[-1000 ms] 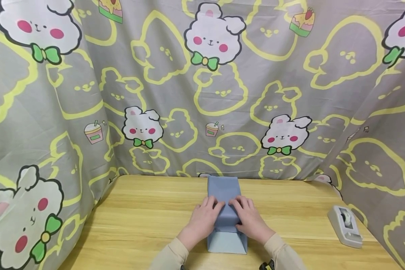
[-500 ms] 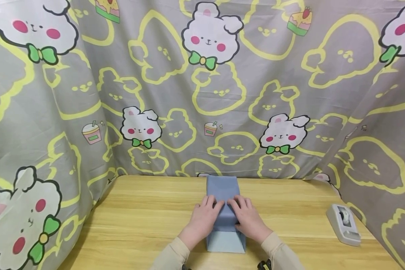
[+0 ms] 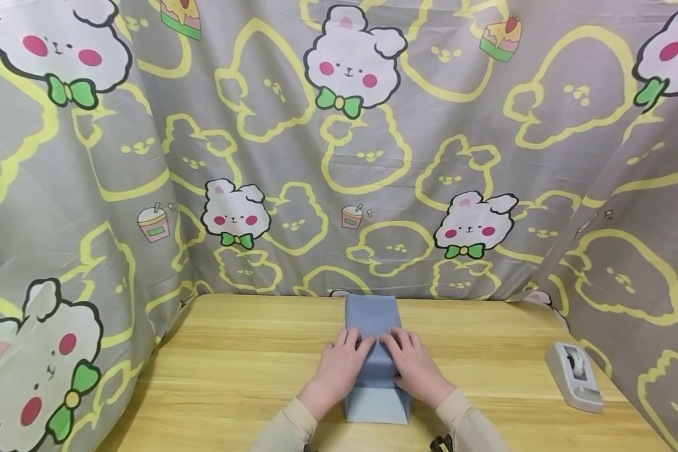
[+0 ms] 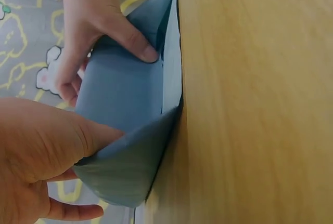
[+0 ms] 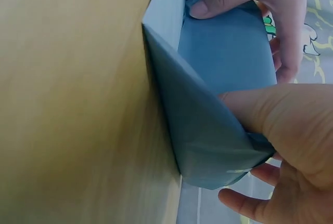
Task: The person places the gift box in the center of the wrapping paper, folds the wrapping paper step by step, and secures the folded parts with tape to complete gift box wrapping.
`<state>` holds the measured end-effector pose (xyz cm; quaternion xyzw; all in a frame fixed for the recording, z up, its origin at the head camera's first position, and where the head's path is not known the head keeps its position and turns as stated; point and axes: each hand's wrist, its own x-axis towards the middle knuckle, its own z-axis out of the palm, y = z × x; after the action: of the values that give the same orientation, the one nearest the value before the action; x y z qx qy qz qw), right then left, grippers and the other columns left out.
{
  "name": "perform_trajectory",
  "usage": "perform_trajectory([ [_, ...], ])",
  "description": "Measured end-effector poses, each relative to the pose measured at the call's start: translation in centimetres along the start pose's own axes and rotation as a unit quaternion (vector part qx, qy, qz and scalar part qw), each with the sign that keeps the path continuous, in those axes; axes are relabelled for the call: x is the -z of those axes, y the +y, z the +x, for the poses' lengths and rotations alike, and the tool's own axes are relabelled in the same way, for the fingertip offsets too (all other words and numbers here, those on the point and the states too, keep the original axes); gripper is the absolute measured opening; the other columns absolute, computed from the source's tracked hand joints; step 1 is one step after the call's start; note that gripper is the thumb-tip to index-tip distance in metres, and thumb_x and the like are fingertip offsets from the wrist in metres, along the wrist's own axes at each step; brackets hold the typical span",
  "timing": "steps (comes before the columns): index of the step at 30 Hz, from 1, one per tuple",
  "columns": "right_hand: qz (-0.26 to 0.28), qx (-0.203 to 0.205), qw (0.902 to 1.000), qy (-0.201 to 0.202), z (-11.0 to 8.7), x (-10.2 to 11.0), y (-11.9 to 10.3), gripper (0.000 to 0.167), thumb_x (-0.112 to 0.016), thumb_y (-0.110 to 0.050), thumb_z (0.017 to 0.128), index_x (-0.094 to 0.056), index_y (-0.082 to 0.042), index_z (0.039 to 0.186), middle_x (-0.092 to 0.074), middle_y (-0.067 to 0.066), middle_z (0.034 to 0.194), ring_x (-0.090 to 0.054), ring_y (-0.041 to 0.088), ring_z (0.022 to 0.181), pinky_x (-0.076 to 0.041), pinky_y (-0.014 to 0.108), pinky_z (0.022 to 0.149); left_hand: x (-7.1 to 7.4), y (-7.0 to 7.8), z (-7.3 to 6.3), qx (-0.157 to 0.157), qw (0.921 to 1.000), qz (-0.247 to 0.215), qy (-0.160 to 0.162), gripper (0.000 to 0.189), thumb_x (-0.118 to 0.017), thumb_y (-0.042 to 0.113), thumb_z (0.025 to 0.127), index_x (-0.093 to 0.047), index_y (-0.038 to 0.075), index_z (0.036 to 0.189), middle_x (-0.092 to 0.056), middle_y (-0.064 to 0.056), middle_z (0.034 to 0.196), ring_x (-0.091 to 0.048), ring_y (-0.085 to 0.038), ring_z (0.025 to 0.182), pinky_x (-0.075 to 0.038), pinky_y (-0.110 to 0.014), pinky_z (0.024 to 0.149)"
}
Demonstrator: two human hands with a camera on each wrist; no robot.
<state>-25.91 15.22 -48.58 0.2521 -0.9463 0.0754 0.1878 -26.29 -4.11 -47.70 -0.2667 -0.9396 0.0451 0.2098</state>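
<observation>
A box-shaped parcel in blue paper (image 3: pixel 371 311) lies lengthwise on the table, and a pale triangular-sided flap (image 3: pixel 376 407) sticks out at its near end. My left hand (image 3: pixel 341 363) grips its left side and my right hand (image 3: pixel 419 366) its right side, fingers bent over the top. In the left wrist view, the left thumb goes behind a folded side of the paper (image 4: pixel 130 167). The right wrist view has the right thumb behind the opposite folded side (image 5: pixel 192 115). The thumbs press at the end fold; their tips are partly hidden.
A grey-white tape dispenser (image 3: pixel 577 378) with a roll of tape stands on the right of the wooden table (image 3: pixel 248 351). Patterned grey curtain (image 3: pixel 294 157) hangs behind and along both sides. Dark straps show at the wrists.
</observation>
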Motion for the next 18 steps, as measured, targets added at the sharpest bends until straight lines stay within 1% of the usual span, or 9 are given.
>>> perform_trajectory([
  [2,-0.004,0.001,1.0,0.003,0.05,-0.12,-0.03,0.079,-0.091,-0.011,0.062,-0.049,-0.013,0.129,-0.046,0.018,0.131,-0.047,0.037,0.112,-0.052,0.048,0.076,-0.06,-0.02,0.0,0.001,1.0,0.004,0.004,0.054,-0.073,0.018,0.086,-0.05,0.029,0.133,-0.048,-0.002,0.111,-0.044,-0.018,0.096,-0.045,-0.032,0.057],
  [4,-0.005,0.002,1.0,0.006,0.06,-0.15,-0.06,0.079,-0.091,-0.011,0.062,-0.049,-0.013,0.129,-0.046,0.018,0.131,-0.047,0.037,0.112,-0.052,0.048,0.076,-0.05,-0.01,0.0,0.002,1.0,0.008,0.006,0.053,-0.073,0.018,0.087,-0.049,0.029,0.133,-0.049,-0.003,0.111,-0.044,-0.018,0.096,-0.044,-0.032,0.057],
  [7,-0.002,0.0,1.0,0.008,0.08,-0.11,-0.11,0.078,-0.091,-0.01,0.062,-0.049,-0.013,0.129,-0.046,0.018,0.131,-0.047,0.037,0.112,-0.052,0.048,0.076,-0.02,0.07,0.05,0.002,0.9999,0.013,0.004,0.06,-0.078,0.024,0.081,-0.049,0.028,0.133,-0.048,-0.003,0.112,-0.044,-0.019,0.096,-0.044,-0.032,0.057],
  [12,0.007,-0.014,0.9999,-0.007,0.07,-0.09,-0.29,0.079,-0.091,-0.015,0.062,-0.049,-0.013,0.129,-0.046,0.018,0.131,-0.046,0.036,0.113,-0.051,0.049,0.077,-0.05,0.32,0.13,0.005,0.9996,0.027,-0.004,0.074,-0.086,0.037,0.071,-0.048,0.028,0.133,-0.048,-0.004,0.113,-0.044,-0.02,0.1,-0.046,-0.032,0.058],
  [15,0.004,-0.026,0.9996,-0.007,0.17,-0.27,-0.43,0.081,-0.092,-0.019,0.061,-0.049,-0.013,0.129,-0.046,0.017,0.131,-0.045,0.036,0.114,-0.051,0.049,0.077,0.0,0.49,0.18,0.01,0.9993,0.036,0.002,0.073,-0.086,0.039,0.071,-0.048,0.028,0.132,-0.047,-0.005,0.113,-0.044,-0.021,0.1,-0.046,-0.032,0.058],
  [18,-0.006,-0.033,0.9994,0.004,0.3,-0.49,-0.63,0.081,-0.093,-0.018,0.06,-0.05,-0.013,0.128,-0.047,0.016,0.13,-0.045,0.034,0.113,-0.051,0.048,0.075,0.1,0.63,0.22,0.014,0.9989,0.045,0.01,0.07,-0.085,0.039,0.071,-0.049,0.028,0.13,-0.047,-0.005,0.112,-0.043,-0.021,0.099,-0.046,-0.032,0.056],
])
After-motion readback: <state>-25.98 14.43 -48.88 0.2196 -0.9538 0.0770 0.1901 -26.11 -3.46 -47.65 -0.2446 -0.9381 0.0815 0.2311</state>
